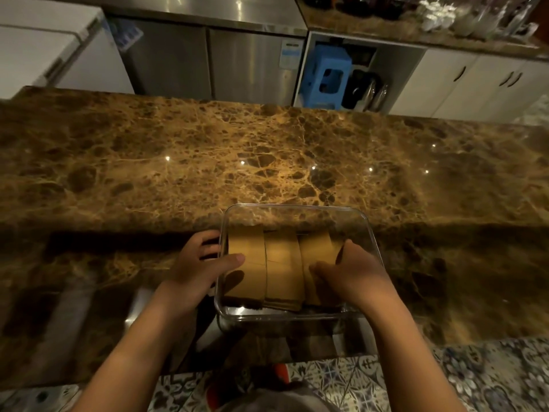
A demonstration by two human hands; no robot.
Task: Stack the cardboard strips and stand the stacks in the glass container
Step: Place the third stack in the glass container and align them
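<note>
A: While we look straight down from the head camera, the glass container sits at about six o'clock on the brown marble counter, close to the near edge.

B: And we see the cardboard strips already inside it, standing on edge in three stacks side by side, leaning back toward twelve o'clock.

A: The left hand is at nine o'clock of the container. We have its fingers curled round the outside of the left wall and the thumb hooked over the rim, touching the leftmost stack. So it grips the container wall.

B: Over at three o'clock, the right hand is down inside the container. We see its fingers pressed against the face of the rightmost stack, and one strip edge pokes up just behind the knuckles.

A: Is it pinching that stack or only pressing on it?

B: We cannot tell; the fingertips are lost between the cardboard and the hand's own shadow.

A: Beyond the counter, at twelve o'clock, we have a steel cabinet, and a blue plastic stool tucked in an open bay at one o'clock.

B: White cupboard doors at two o'clock, and patterned floor tiles beneath us at five.
</note>
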